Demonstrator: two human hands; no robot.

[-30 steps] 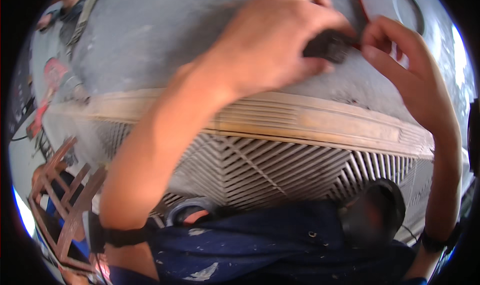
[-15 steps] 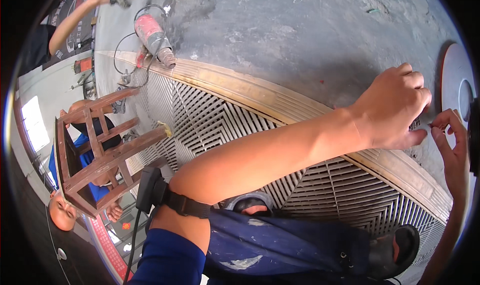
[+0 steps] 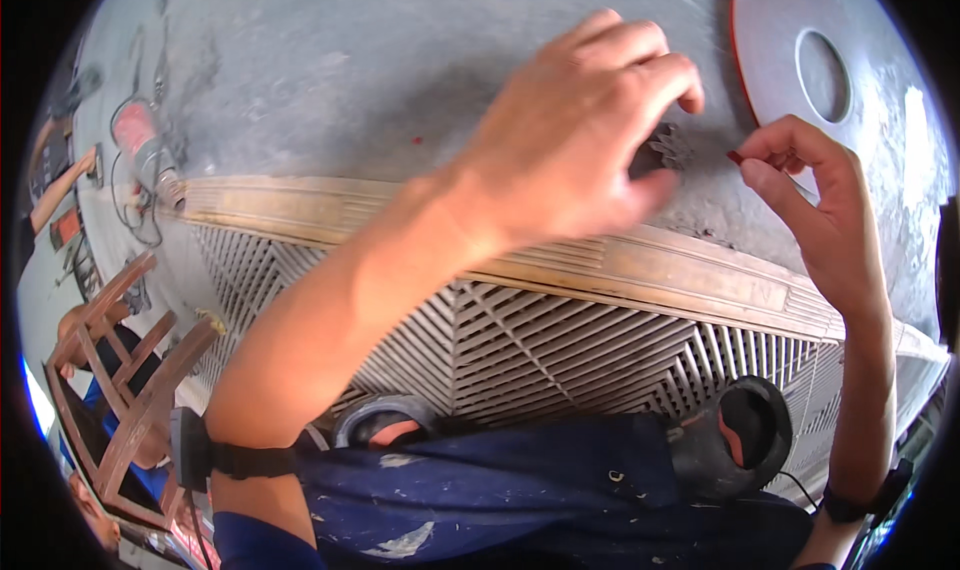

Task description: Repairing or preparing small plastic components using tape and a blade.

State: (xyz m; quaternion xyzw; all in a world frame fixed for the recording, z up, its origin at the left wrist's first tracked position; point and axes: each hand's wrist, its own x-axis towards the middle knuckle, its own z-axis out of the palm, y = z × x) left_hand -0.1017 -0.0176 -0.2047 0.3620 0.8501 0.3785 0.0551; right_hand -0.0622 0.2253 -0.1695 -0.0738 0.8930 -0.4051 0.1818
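My left hand (image 3: 590, 130) hovers over the grey surface (image 3: 330, 90), fingers bent and thumb apart, slightly blurred; I see nothing in it. Just beyond its thumb lies a small heap of dark, pointed pieces (image 3: 670, 147). To the right, my right hand (image 3: 820, 205) pinches a tiny dark red piece (image 3: 735, 157) between thumb and forefinger; its exact kind is too small to make out. Behind that hand rests a large flat grey disc (image 3: 775, 50) with a red rim and a round hole. A few dark crumbs (image 3: 710, 234) lie nearer the edge.
A ridged tan border (image 3: 690, 270) edges the surface, above a slatted panel (image 3: 560, 345). At the far left lies a red and grey corded power tool (image 3: 145, 145). A brown wooden stool frame (image 3: 140, 390) stands at left, with people beyond it. My shoes (image 3: 745, 430) are below.
The view has swung right, so both hands and the disc appear farther left. My left hand's thumb and fingers are now farther from my right hand, where a red piece shows in the pinch.
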